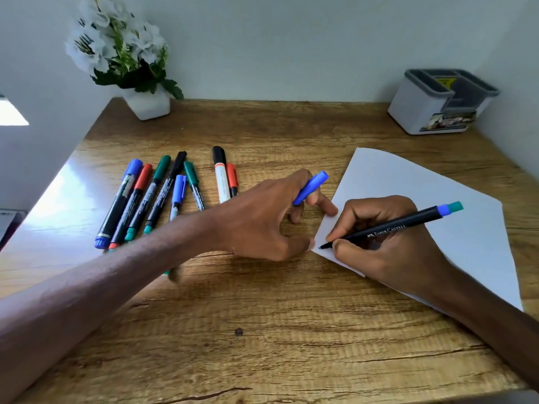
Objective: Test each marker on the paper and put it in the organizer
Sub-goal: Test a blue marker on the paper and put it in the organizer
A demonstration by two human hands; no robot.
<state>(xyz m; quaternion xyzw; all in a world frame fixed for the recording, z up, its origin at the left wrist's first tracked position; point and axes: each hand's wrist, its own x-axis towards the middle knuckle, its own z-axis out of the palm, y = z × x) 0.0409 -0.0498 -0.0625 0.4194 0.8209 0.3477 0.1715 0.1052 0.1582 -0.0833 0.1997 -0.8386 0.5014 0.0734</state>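
My right hand [388, 243] grips a black marker [402, 225] with a blue and teal end; its tip touches the white paper [466, 243] near the sheet's left corner. My left hand [262, 220] rests on the table beside that corner, holding a blue cap [310, 187] between its fingers, one fingertip on the paper's edge. Several capped markers [151, 196] in blue, red, green and black lie in a row on the left of the table. The grey and white organizer [437, 103] stands at the back right, against the wall.
A white pot of white flowers [140, 91] stands at the back left of the wooden table [262, 330]. Walls close off the back and the right side. A white-bodied marker [220, 176] and a red-capped one [232, 177] lie beyond my left hand.
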